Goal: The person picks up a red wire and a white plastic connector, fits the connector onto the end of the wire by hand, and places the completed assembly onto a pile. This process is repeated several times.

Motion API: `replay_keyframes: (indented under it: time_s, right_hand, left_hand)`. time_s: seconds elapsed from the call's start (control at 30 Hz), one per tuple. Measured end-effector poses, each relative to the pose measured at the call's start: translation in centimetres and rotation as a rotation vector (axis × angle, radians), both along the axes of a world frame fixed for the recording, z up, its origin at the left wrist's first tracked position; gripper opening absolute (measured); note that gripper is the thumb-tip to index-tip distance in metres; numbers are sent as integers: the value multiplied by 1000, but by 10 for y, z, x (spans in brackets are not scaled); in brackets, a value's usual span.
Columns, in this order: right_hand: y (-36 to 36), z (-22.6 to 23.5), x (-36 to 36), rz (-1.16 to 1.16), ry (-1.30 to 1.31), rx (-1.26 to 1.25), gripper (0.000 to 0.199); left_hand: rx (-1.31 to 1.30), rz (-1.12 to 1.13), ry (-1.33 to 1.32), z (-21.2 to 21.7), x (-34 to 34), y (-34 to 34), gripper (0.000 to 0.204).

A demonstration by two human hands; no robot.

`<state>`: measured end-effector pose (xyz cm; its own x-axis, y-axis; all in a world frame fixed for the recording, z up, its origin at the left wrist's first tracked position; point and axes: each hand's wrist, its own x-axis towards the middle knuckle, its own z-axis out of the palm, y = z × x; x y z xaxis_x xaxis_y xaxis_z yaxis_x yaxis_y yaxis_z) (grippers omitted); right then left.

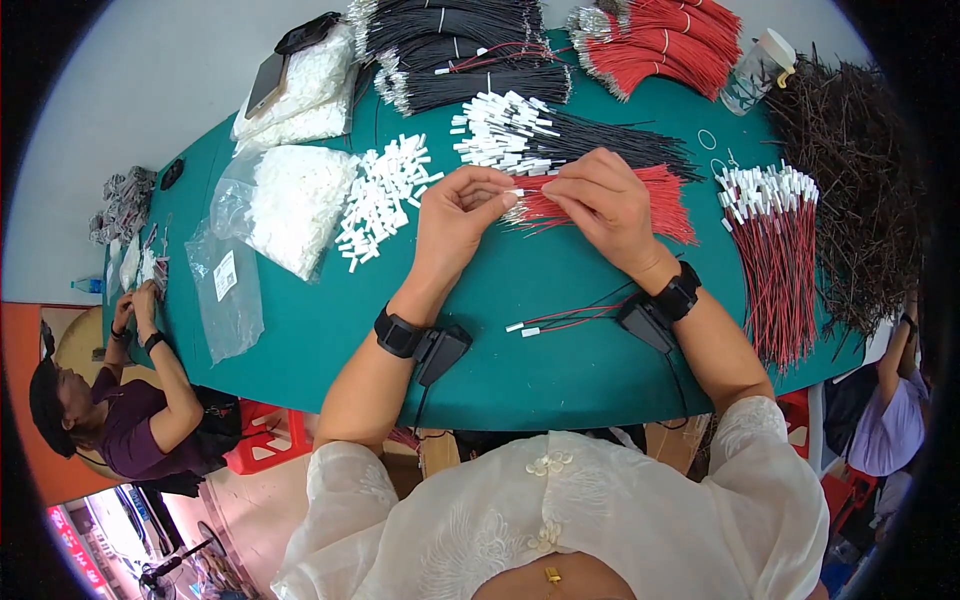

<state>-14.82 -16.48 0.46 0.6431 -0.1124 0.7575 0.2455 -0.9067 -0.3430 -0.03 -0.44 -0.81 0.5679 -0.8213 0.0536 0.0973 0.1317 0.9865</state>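
Both hands meet over a pile of red wires (665,200) on the green table. Between thumb and forefinger, my left hand (447,222) pinches a small white connector housing (516,192). My right hand (612,212) is closed just to its right, its fingertips pinching what looks like a thin red wire; the wire's end is hard to make out. Directly behind lies a bundle of black wires (610,140) with white connectors (505,130) on their left ends. Loose white housings (385,195) are scattered left of my left hand. Near my right wrist lie red and black wires with white ends (530,331).
Bags of white housings (300,205) and an emptied clear bag (225,300) lie left. Black (450,40) and red wire bundles (660,45) are at the back. Finished-looking red-black leads (770,260), dark tangled wires (850,180) and a clear jug (757,72) stand right. A co-worker (130,410) sits left.
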Motion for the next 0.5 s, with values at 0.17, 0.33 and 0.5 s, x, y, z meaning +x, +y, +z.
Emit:
replay_keyframes:
  time_s: [0.17, 0.33, 0.5]
  right_hand:
    - [1, -1, 1, 14, 2, 4, 19]
    - [1, 0, 0, 12, 22, 16, 17]
    - [1, -1, 1, 27, 35, 49, 16]
  left_hand:
    - [-9, -6, -22, 2, -1, 0, 18]
    - [15, -15, -73, 2, 0, 1, 17]
    - [72, -83, -147, 3, 1, 2, 18]
